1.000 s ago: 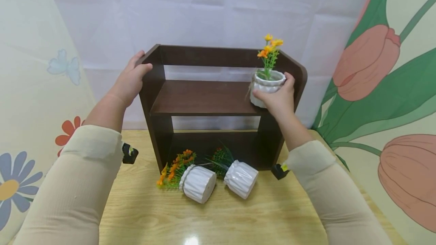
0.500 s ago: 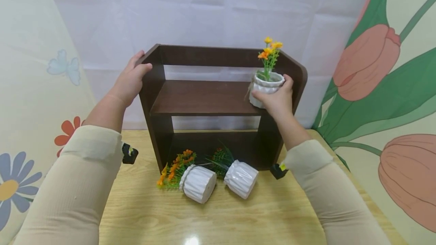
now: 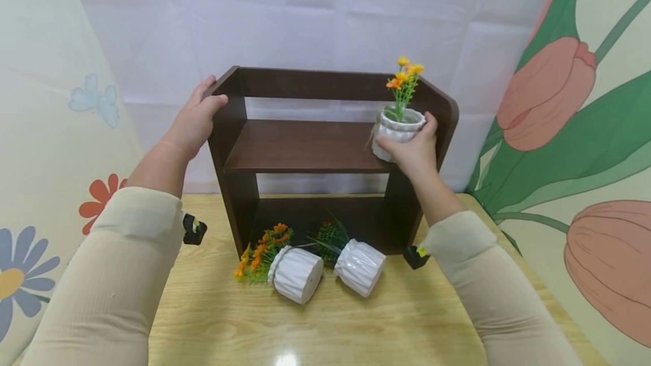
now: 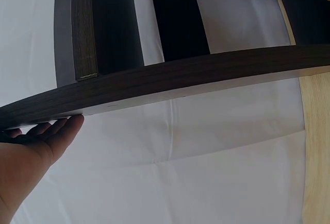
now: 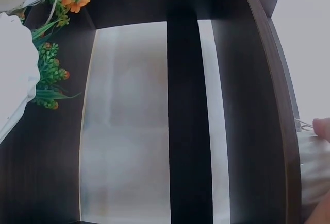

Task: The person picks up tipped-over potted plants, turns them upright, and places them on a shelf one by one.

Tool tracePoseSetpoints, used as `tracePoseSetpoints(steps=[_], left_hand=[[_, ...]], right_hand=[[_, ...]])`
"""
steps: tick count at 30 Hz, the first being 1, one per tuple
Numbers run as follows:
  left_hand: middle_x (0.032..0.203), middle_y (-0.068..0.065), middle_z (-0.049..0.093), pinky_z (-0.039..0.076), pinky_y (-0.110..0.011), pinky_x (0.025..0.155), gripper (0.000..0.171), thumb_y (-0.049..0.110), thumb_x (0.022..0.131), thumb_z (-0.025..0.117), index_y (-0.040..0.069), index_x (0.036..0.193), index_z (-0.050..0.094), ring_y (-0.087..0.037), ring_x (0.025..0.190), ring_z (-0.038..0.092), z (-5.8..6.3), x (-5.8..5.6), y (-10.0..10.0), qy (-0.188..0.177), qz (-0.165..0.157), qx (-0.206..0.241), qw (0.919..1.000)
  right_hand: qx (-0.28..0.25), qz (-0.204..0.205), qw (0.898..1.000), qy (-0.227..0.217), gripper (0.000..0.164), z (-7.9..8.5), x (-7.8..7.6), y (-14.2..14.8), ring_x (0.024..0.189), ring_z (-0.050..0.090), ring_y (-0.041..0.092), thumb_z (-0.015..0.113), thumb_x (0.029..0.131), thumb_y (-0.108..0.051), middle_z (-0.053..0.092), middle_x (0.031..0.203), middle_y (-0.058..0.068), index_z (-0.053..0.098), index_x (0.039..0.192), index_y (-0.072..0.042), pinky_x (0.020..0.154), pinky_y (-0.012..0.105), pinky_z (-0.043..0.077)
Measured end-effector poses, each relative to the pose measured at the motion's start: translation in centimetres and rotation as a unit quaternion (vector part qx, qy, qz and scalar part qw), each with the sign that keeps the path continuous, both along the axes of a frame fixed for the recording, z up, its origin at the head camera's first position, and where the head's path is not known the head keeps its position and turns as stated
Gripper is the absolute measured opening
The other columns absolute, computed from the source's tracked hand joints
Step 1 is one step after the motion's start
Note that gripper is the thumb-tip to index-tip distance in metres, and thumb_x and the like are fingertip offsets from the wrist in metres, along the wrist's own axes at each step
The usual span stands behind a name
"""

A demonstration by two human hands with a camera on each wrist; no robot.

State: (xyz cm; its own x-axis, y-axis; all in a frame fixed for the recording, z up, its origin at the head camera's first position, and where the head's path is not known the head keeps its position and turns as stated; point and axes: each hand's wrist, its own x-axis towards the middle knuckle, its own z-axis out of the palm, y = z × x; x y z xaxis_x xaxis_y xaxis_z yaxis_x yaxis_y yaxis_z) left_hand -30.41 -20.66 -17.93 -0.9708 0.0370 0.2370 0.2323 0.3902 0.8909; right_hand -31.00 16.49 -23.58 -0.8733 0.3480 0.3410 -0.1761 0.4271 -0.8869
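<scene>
A dark brown two-tier shelf (image 3: 300,143) stands on the table. My left hand (image 3: 195,120) grips its left side panel, thumb on the inner side, with the other fingers along the outer face in the left wrist view. On the right of the upper tier, my right hand (image 3: 419,151) holds a white ribbed flowerpot (image 3: 389,148) with yellow-orange artificial flowers (image 3: 403,81), thumb in front. A twine tie hangs at the pot's left. Its base is at the upper board; whether it touches is unclear. Only a sliver of this hand (image 5: 322,128) shows in the right wrist view.
Two more white pots lie on their sides before the lower tier: one with orange flowers (image 3: 295,274), one with a green plant (image 3: 360,267). Their foliage reaches onto the lower board. A wooden table (image 3: 325,332) lies beneath; a white cloth (image 3: 305,10) hangs behind.
The flowerpot in my right hand has shifted very slightly down and left since a second ago. My left hand stays on the shelf's side panel; the lying pots have not moved.
</scene>
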Motion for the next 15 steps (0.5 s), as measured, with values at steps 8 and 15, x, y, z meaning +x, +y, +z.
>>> tracePoseSetpoints(steps=[8, 15], left_hand=[[0.167, -0.007, 0.001, 0.008, -0.055, 0.121, 0.069, 0.045, 0.099, 0.031, 0.028, 0.159, 0.000, -0.031, 0.151, 0.008, 0.1, -0.1, 0.1, -0.001, -0.001, 0.005, 1.0000], [0.167, -0.008, 0.003, 0.009, -0.056, 0.121, 0.069, 0.046, 0.099, 0.031, 0.029, 0.159, 0.001, -0.033, 0.150, 0.011, 0.3, -0.1, 0.2, -0.003, 0.005, 0.002, 1.0000]], right_hand=[[0.001, 0.007, 1.000, 0.006, 0.114, 0.3, 0.6, 0.2, 0.140, 0.035, 0.025, 0.086, 0.070, -0.033, 0.032, 0.154, 0.017, 0.010, 0.154, -0.015, 0.117, 0.038, 0.030], [0.007, 0.019, 1.000, -0.007, 0.113, 0.6, 1.7, 0.5, 0.142, 0.033, 0.025, 0.085, 0.072, -0.039, 0.029, 0.156, 0.015, 0.010, 0.154, -0.017, 0.118, 0.038, 0.030]])
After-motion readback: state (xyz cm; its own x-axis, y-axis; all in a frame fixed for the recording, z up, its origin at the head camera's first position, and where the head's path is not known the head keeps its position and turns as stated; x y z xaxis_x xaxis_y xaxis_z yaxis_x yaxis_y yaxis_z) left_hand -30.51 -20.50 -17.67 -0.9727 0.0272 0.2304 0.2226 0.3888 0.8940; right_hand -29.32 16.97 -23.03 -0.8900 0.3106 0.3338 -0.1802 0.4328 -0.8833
